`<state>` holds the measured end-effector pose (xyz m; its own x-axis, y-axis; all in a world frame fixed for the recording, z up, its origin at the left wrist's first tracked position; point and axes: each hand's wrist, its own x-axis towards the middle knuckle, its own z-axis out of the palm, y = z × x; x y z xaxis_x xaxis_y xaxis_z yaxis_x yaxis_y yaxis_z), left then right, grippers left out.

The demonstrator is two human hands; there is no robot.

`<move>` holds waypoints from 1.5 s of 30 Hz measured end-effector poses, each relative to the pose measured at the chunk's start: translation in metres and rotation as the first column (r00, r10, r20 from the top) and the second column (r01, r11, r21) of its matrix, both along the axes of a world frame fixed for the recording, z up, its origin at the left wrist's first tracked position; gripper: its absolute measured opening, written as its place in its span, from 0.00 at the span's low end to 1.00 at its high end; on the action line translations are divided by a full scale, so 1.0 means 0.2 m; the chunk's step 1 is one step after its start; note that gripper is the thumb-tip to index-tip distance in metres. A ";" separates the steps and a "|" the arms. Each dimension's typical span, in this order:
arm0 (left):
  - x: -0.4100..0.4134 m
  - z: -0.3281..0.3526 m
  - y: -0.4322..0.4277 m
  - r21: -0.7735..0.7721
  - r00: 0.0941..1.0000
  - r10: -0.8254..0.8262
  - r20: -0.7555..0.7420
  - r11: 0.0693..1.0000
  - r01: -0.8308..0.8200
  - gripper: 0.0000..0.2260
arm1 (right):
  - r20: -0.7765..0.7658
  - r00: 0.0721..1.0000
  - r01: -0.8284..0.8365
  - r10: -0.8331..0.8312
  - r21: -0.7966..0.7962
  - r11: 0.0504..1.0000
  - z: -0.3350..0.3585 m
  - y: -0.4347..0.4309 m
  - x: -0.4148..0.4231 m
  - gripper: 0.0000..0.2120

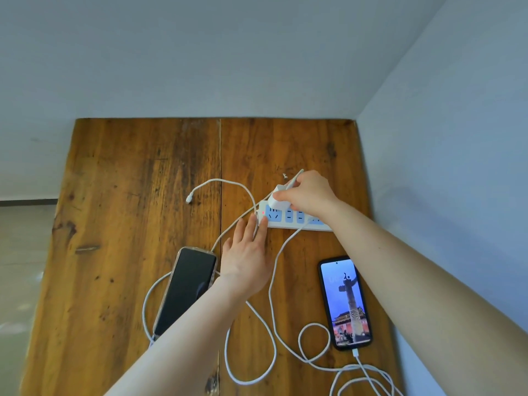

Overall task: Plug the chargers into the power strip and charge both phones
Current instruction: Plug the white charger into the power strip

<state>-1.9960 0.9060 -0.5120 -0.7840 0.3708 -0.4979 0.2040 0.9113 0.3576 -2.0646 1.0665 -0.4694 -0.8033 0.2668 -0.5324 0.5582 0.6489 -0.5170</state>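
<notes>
white cable loops [251,352] lie nearest on the desk [114,195], limp and light, apt to snag. the lit phone [345,302] at right has its cable in; the dark phone [187,290] sits left. the power strip [288,218] lies mid-desk. the right hand [310,192] is clamped on the small white charger [278,195], rigid and best pinched by its sides, over an end socket. the left hand [247,252], fingers apart, presses the strip's end. a loose cable end [189,199] lies beyond. walls crowd the right and far edges; room opens leftward.
</notes>
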 end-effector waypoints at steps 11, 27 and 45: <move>-0.01 0.00 -0.01 -0.007 1.000 -0.011 -0.014 1.000 0.011 0.36 | -0.068 0.995 -0.073 0.078 0.073 0.995 0.03 -0.04 0.01 0.16; -0.01 -0.01 -0.01 -0.007 0.995 -0.080 -0.063 0.997 0.080 0.34 | -0.166 0.973 -0.138 0.160 0.134 0.981 0.01 -0.11 0.07 0.10; -0.03 -0.03 -0.02 0.002 0.995 -0.094 -0.013 0.996 0.094 0.37 | -0.149 0.982 -0.061 0.115 0.324 0.944 0.01 -0.14 0.14 0.22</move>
<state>-2.0027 0.9022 -0.5179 -0.7518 0.4446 -0.4869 0.2933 0.8869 0.3569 -2.0374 1.0379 -0.4671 -0.9001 0.3241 -0.2911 0.4163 0.8366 -0.3560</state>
